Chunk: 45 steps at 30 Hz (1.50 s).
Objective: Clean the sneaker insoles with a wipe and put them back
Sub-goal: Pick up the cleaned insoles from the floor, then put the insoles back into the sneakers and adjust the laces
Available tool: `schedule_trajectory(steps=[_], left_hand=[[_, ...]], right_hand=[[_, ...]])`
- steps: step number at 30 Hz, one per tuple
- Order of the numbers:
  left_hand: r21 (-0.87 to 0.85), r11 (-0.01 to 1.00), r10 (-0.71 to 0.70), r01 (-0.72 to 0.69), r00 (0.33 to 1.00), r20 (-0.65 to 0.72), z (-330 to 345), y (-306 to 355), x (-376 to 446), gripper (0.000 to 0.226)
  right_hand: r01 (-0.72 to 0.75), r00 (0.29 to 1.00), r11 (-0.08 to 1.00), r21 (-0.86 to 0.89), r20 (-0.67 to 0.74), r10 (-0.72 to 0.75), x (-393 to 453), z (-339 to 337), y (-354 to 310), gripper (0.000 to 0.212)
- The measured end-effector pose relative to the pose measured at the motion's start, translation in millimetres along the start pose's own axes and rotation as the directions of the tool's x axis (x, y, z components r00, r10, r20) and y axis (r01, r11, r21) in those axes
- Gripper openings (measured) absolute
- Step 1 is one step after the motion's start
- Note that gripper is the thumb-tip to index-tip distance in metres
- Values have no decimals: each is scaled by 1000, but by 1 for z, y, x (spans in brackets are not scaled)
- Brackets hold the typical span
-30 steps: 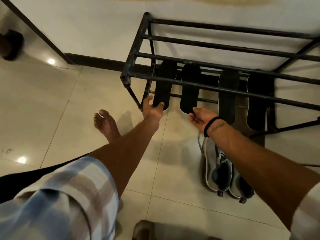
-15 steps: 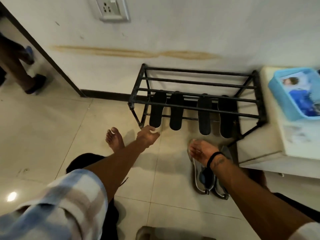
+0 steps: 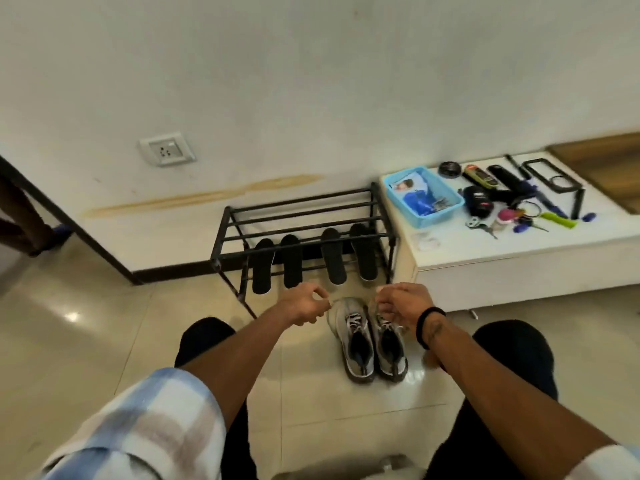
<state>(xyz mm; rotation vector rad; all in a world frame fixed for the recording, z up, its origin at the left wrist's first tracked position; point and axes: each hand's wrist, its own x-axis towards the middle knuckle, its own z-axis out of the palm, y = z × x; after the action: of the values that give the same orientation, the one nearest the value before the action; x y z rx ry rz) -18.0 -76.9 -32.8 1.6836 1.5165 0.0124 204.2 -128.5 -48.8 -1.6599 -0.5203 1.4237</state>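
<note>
Shiny tile floor (image 3: 104,341), white wall (image 3: 311,81) behind. Black shoe rack (image 3: 301,216) by wall; four dark insoles (image 3: 261,266) lean on low bars, likely to dry. White bench (image 3: 519,247) at right, blue tray (image 3: 425,195) on top. Grey sneakers (image 3: 360,344) on floor, open, ready for insoles. Left hand (image 3: 304,303), right hand (image 3: 401,303) above sneakers: each grip loosely curled, holding nothing.

On my right, white bench (image 3: 512,251) | blue tray (image 3: 446,216) on it, beside scattered tools | wall socket (image 3: 167,152) | beige floor tiles (image 3: 86,341)
</note>
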Motion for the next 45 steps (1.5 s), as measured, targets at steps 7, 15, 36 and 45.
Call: schedule_trajectory(steps=[7, 15, 36, 45], left_hand=[[171, 970, 175, -174, 984, 6, 31, 89, 18, 34], [-118, 955, 227, -271, 928, -296, 77, 154, 137, 40], [-253, 920, 241, -298, 942, -234, 63, 176, 262, 40], [-268, 938, 167, -221, 964, -209, 42, 163, 277, 31]], right_hand=[[211, 953, 950, -231, -166, -253, 23, -77, -15, 16], [306, 804, 707, -638, -225, -551, 121, -94, -32, 25], [175, 849, 335, -926, -31, -528, 204, -49, -58, 31], [111, 860, 210, -971, -12, -511, 232, -17, -78, 34]])
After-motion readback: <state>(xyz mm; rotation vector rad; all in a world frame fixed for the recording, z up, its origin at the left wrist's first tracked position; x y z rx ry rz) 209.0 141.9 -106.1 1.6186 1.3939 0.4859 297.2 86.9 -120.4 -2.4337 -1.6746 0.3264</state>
